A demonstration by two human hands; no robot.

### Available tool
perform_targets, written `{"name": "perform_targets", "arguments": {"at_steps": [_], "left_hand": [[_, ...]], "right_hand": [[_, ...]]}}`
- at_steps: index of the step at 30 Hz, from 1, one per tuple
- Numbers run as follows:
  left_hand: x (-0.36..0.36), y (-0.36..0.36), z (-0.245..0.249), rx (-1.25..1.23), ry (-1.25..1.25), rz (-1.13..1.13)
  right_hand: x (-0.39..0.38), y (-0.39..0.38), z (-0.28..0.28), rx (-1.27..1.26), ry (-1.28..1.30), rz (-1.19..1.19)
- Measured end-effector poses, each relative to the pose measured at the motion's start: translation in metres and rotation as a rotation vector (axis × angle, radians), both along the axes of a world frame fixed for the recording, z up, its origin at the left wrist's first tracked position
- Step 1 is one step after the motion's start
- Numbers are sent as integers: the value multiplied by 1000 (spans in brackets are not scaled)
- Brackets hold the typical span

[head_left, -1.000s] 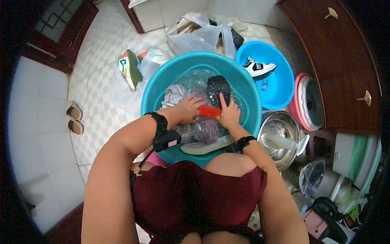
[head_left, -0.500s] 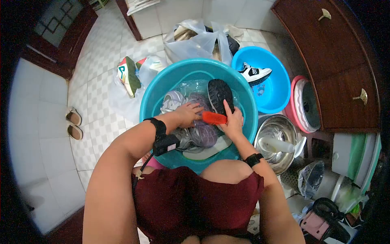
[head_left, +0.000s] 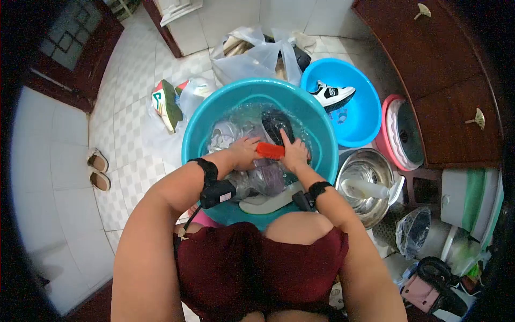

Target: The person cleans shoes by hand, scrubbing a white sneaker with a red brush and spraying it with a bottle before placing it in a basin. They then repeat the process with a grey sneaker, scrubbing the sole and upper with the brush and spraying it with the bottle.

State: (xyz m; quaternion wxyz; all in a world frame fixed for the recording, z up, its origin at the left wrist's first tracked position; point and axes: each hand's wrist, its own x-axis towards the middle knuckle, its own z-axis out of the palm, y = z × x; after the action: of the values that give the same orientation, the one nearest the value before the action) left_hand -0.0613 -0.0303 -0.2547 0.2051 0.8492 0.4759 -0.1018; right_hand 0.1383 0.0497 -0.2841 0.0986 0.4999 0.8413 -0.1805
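A large teal basin (head_left: pixel 195 117) holds water and several soaked shoes. My right hand (head_left: pixel 295 155) is closed at the right end of a red brush (head_left: pixel 270 151), its index finger reaching onto a black shoe sole (head_left: pixel 277 124). My left hand (head_left: pixel 245 153) lies over the shoes by the brush's left end, fingers bent and slightly apart; their tips are partly hidden. A light grey shoe (head_left: pixel 223 134) is above my left hand, and a purplish-grey shoe (head_left: pixel 267 180) sits below the brush. Near the basin's front, a pale sole (head_left: pixel 271 199) shows.
A blue basin (head_left: pixel 370 115) with a black-and-white shoe (head_left: pixel 333 95) stands at the upper right. Below it is a metal bowl (head_left: pixel 370 209) with a white bottle. Plastic bags (head_left: pixel 252 63) lie behind, a green-and-white shoe (head_left: pixel 167 107) at left, and a dark wooden cabinet (head_left: pixel 450 80) at right.
My right hand and the red brush have shifted left, closer to my left hand. The black sole has moved left and looks lower in the water. The view has shifted slightly.
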Motion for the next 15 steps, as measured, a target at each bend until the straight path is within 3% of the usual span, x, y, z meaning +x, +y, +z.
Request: {"name": "perform_targets", "arguments": {"at_steps": [2,9,15], "left_hand": [[-4,2,-3,24,-11,-6],[-5,1,-12,48,-108,22],[0,4,-10,3,-68,36]], "right_hand": [[-1,-1,14,-63,43,-41],[27,-6,70,261,419,87],[30,-3,103,293,516,61]]}}
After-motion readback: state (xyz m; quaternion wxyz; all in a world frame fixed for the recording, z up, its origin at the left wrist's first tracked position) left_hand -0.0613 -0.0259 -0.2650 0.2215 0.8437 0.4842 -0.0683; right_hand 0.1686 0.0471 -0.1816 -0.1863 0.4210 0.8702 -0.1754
